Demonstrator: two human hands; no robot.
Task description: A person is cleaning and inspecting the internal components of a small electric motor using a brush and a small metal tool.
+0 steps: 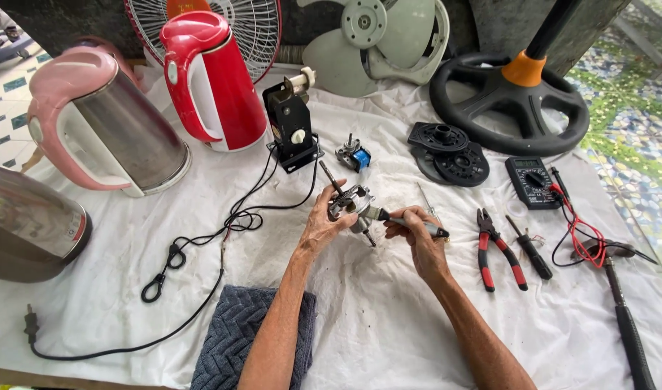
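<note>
Motor gripped by left hand; right hand holds brush.

The motor is bare metal, dull grey with a bright steel shaft. The brush touching it has a matt grey handle. Right of the motor, the pliers show glossy red and black plastic grips. Left of it stand a glossy red plastic kettle and a pink one with brushed steel. The cloth is white, creased and stained.
</note>
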